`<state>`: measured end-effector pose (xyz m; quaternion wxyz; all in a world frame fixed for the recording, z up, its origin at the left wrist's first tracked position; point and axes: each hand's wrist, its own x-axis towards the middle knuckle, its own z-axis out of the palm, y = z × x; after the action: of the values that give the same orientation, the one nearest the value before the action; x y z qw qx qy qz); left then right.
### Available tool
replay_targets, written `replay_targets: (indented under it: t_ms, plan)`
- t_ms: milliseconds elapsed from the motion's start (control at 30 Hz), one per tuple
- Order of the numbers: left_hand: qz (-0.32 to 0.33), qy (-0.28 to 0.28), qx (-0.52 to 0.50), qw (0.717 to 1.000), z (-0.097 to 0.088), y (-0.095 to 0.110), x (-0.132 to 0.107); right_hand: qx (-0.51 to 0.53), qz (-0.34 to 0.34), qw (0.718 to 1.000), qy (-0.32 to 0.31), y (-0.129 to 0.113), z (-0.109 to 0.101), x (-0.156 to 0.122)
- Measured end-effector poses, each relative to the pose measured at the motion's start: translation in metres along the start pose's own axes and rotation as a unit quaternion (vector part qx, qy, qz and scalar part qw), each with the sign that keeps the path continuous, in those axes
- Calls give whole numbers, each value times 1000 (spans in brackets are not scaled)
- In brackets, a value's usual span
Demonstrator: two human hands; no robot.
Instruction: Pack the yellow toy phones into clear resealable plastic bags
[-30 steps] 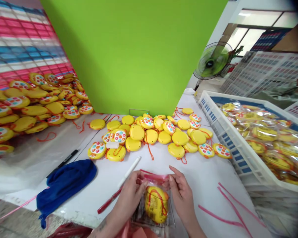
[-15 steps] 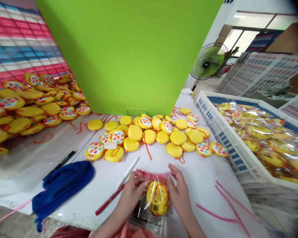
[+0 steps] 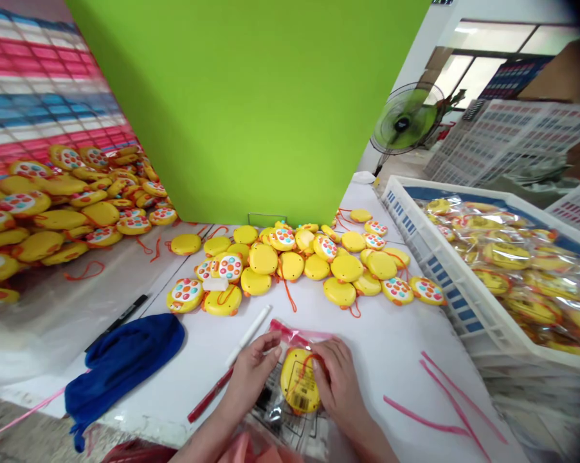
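Observation:
A yellow round toy (image 3: 298,381) with an orange cord lies inside a clear plastic bag (image 3: 290,411) with a pink strip at its mouth, on the white table's near edge. My left hand (image 3: 248,375) pinches the bag's left side by the pink strip. My right hand (image 3: 337,379) is curled over the toy's right side and presses on the bag. Just beyond them lies a heap of loose yellow toys (image 3: 299,260), some showing coloured buttons.
A white pen (image 3: 249,334) and a red pen (image 3: 211,393) lie left of my hands, then a blue cloth (image 3: 121,357) and a black marker (image 3: 117,319). A white crate (image 3: 444,276) of bagged toys stands right. Pink strips (image 3: 429,421) lie near it. A green board (image 3: 251,103) stands behind.
The toy has slid further up into the bag. My right hand moved from the bag's mouth onto the toy, and the pink strip has folded away from me.

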<state>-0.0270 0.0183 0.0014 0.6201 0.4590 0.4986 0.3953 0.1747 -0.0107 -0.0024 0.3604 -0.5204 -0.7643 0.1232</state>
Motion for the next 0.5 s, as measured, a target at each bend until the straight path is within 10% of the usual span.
replay_targets:
  t_ms: [300, 500]
  plan:
    - [58, 23, 36, 997, -3, 4, -2, 19, 60, 998, 11, 23, -27, -39]
    - [-60, -68, -5, 996, 15, 18, -2, 31, 19, 999, -21, 2, -36, -29]
